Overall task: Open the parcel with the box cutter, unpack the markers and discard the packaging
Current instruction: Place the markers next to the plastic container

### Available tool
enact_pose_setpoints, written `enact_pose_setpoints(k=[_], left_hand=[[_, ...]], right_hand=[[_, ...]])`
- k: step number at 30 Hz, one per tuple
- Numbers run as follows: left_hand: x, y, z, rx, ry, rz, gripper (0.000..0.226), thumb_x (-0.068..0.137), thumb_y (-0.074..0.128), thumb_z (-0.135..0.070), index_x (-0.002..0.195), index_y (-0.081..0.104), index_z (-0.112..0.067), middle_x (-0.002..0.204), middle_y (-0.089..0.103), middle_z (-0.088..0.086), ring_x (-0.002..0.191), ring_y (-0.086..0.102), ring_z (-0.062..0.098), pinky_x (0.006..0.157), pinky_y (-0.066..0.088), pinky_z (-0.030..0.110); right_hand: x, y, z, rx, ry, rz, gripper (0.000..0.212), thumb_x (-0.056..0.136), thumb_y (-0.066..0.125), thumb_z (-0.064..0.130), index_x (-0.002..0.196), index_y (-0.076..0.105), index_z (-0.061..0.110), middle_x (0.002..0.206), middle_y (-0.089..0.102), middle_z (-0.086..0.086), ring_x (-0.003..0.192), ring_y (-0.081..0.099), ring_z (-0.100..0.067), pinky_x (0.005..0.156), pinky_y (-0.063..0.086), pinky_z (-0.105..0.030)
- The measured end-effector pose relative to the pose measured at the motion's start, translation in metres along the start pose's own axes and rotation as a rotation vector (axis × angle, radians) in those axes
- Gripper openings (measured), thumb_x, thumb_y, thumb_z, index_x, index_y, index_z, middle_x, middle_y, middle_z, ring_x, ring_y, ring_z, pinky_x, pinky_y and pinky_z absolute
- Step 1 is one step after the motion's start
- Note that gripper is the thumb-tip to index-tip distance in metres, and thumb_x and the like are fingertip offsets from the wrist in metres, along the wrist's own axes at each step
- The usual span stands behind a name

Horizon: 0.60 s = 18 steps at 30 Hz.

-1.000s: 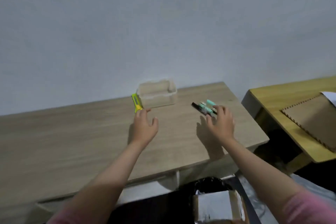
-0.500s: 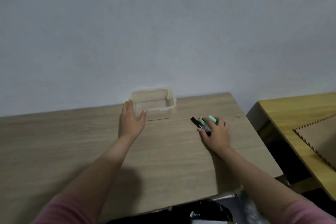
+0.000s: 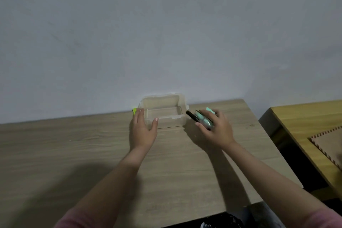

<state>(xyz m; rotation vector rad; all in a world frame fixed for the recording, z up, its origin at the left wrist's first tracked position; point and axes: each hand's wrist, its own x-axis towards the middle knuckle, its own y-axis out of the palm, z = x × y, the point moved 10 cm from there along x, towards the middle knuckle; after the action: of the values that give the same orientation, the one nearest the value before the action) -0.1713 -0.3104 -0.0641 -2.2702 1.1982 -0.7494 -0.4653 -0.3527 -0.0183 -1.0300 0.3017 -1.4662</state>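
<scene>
A clear plastic container [image 3: 164, 112] stands by the wall on the wooden table [image 3: 74, 153], with nothing visible inside. My left hand [image 3: 143, 131] grips its left front corner, thumb on the front wall. My right hand [image 3: 215, 128] holds a bunch of markers [image 3: 202, 119] with mint-green and black parts, lifted just right of the container. The yellow-green box cutter [image 3: 134, 111] lies behind my left hand, mostly hidden by my fingers.
A second, yellower table [image 3: 303, 122] stands to the right with a brown cardboard sheet [image 3: 331, 144] on it. A dark gap separates the two tables. Something dark and crumpled [image 3: 218, 222] shows below the table's front edge.
My right hand has picked the markers up and carried them left toward the container. My left hand has settled around the container's left corner. The view has shifted closer and upward.
</scene>
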Motion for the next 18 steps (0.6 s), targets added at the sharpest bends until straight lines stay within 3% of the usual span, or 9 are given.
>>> enact_pose_setpoints(k=[4,10,15,18], left_hand=[[0.000,-0.005,0.001,-0.035,-0.010,-0.013,0.075,0.078,0.052,-0.063,0.138,0.042,-0.020,0.148,0.040,-0.003,0.138,0.034,0.016,0.112,0.034,0.038],[0.003,-0.011,0.004,-0.090,-0.029,-0.031,0.078,0.069,0.057,-0.070,0.135,0.047,-0.028,0.143,0.045,-0.011,0.133,0.040,0.010,0.108,0.039,0.037],[0.004,-0.013,0.006,-0.102,-0.049,-0.033,0.076,0.070,0.059,-0.069,0.135,0.045,-0.032,0.142,0.045,-0.015,0.132,0.041,0.006,0.107,0.040,0.033],[0.002,-0.014,0.007,-0.094,-0.060,-0.027,0.075,0.070,0.059,-0.069,0.134,0.044,-0.034,0.143,0.044,-0.015,0.132,0.041,0.006,0.107,0.040,0.034]], right_hand=[[0.051,0.024,0.060,0.142,-0.135,0.135,0.048,0.073,0.067,0.051,0.119,0.062,0.035,0.104,0.057,-0.002,0.099,0.058,-0.019,0.083,0.050,-0.032],[0.086,0.126,0.100,-0.058,-0.259,0.638,0.057,0.071,0.059,0.063,0.120,0.059,0.036,0.109,0.067,0.000,0.105,0.056,-0.016,0.088,0.048,-0.035],[0.089,0.158,0.100,0.034,-0.175,0.841,0.048,0.077,0.074,0.042,0.121,0.064,0.024,0.122,0.065,0.000,0.114,0.058,-0.017,0.095,0.044,-0.027],[0.092,0.163,0.096,0.056,-0.141,0.856,0.049,0.079,0.074,0.029,0.126,0.061,0.021,0.130,0.061,-0.001,0.121,0.054,-0.015,0.093,0.035,-0.017]])
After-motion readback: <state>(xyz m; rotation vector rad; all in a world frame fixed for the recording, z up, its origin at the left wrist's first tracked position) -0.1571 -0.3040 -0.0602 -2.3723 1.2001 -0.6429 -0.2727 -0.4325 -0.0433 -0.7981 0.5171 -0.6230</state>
